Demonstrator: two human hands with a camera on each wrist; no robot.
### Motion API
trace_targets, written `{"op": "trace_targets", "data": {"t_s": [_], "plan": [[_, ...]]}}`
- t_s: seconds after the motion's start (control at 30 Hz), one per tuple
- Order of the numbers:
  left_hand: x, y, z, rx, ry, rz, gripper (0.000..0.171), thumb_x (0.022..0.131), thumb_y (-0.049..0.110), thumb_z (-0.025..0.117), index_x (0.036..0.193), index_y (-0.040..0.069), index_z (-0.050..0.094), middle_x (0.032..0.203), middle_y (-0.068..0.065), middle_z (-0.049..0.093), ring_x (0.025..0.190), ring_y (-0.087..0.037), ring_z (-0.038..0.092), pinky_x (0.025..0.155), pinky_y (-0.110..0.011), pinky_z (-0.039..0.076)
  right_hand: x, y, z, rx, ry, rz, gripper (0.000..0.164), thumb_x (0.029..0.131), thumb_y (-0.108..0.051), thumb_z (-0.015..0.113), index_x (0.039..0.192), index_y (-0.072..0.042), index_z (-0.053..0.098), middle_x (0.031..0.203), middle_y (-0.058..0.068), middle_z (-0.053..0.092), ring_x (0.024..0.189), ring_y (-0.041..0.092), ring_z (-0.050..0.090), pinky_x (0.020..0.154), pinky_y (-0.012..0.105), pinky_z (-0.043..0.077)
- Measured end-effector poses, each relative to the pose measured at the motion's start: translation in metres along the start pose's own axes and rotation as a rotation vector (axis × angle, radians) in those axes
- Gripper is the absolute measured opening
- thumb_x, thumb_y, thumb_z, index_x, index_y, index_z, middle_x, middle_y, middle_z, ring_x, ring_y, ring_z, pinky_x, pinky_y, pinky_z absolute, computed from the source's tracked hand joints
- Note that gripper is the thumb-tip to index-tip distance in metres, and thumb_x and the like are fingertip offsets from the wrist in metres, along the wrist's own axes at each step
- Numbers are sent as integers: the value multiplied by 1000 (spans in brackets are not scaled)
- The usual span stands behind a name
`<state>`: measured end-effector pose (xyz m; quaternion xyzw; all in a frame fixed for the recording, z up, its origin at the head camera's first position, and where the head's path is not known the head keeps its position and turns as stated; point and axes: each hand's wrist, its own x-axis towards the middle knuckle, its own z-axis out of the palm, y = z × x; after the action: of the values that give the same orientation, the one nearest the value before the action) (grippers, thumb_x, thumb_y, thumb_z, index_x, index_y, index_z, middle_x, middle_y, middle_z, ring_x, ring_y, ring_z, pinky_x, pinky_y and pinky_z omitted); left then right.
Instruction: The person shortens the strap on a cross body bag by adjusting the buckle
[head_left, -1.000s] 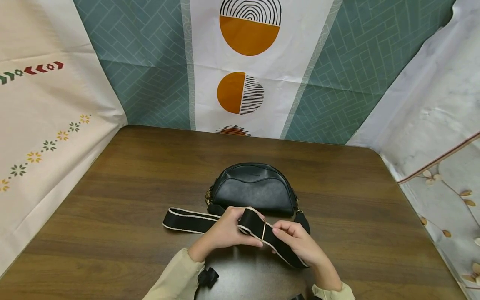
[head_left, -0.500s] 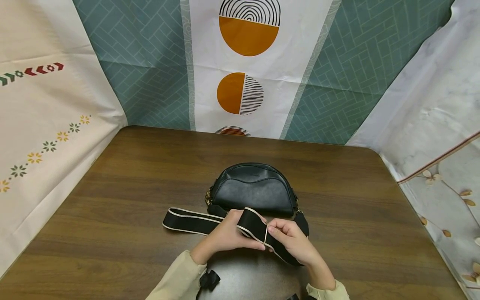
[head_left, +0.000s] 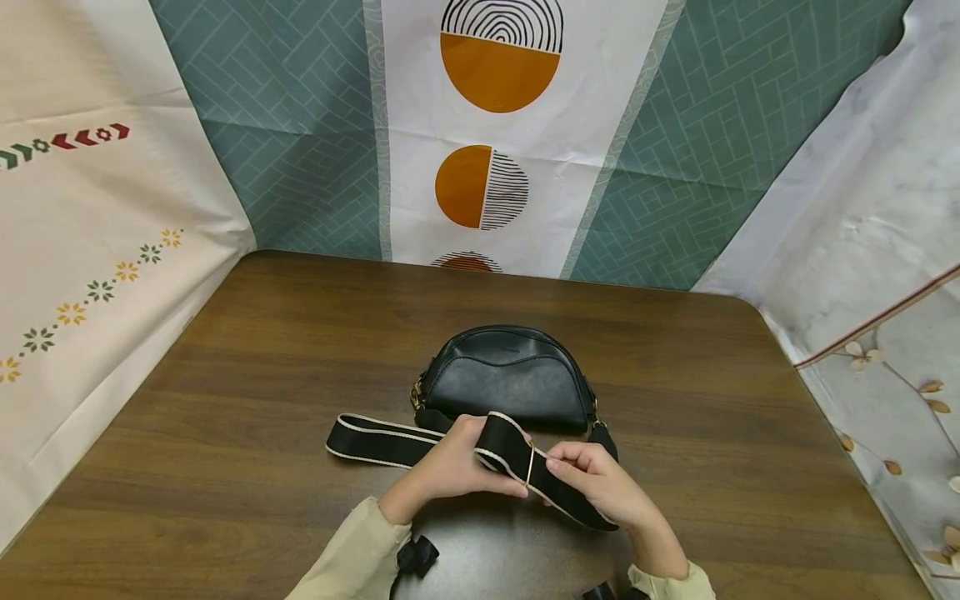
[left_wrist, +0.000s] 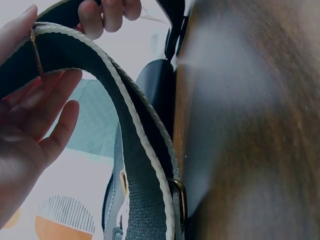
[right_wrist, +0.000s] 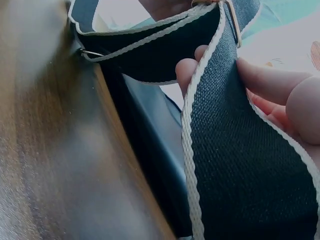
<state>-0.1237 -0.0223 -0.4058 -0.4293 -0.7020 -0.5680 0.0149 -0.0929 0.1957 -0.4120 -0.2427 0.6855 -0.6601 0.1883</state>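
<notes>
A black fabric shoulder strap (head_left: 504, 443) with cream edging loops up between the two hands. My left hand (head_left: 453, 462) holds it beside a thin gold slider buckle (head_left: 530, 465), thumb on one edge and fingers on the other. Just right of the buckle, my right hand (head_left: 600, 485) pinches the strap between thumb and fingers, as the right wrist view shows close up on the webbing (right_wrist: 225, 120). Behind both hands a black half-moon handbag (head_left: 510, 383) stands on the table. In the left wrist view, another gold ring (left_wrist: 181, 200) sits lower on the strap.
The strap's folded left end (head_left: 378, 442) lies on the brown wooden table (head_left: 262, 375). Gold hardware (head_left: 417, 393) joins it to the bag's side. Patterned cloths hang behind and beside the table, including a white panel (head_left: 408, 108) with orange shapes.
The right hand slid left along the strap up to the buckle, then drew back to the right. The buckle shifted slightly right overall; the left hand and bag stayed nearly still.
</notes>
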Motion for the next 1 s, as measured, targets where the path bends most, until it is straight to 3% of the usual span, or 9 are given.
{"op": "trace_targets", "data": {"t_s": [0.3, 0.47, 0.63, 0.83, 1.0], "plan": [[-1, -4, 3, -24, -7, -20, 42, 57, 10, 84, 93, 4, 63, 85, -3, 65, 77, -5, 58, 69, -23, 47, 6, -3, 6, -70, 30, -79, 18, 92, 2, 43, 81, 12, 53, 67, 8, 59, 59, 9, 57, 51, 25, 48], [2, 11, 2, -9, 1, -41, 41, 55, 4, 83, 90, 0, 62, 83, -7, 64, 76, -6, 58, 70, -23, 47, 10, -6, 10, -89, 44, -96, 18, 91, 3, 43, 80, 12, 53, 67, 10, 59, 60, 9, 56, 51, 25, 47], [5, 25, -3, -43, -32, -126, 41, 59, 1, 81, 94, -4, 60, 87, -10, 63, 80, -5, 57, 74, -24, 46, 11, -4, 11, -60, 49, -103, 18, 92, 3, 42, 81, 13, 52, 69, 7, 59, 62, 9, 56, 53, 25, 48], [-4, 5, -1, -38, -93, -211, 44, 61, 10, 82, 99, 5, 60, 91, 0, 63, 85, -5, 56, 79, -24, 43, 10, 0, 10, -23, 53, -146, 18, 92, 3, 41, 83, 14, 52, 75, -2, 58, 66, 8, 55, 58, 22, 47], [-11, -9, -2, 5, -118, -220, 47, 61, 17, 83, 102, 10, 60, 95, 4, 62, 90, -5, 55, 83, -24, 41, 9, 2, 8, 67, 41, -188, 18, 93, 5, 38, 84, 17, 48, 74, -1, 58, 62, 10, 57, 59, 23, 48]]}}
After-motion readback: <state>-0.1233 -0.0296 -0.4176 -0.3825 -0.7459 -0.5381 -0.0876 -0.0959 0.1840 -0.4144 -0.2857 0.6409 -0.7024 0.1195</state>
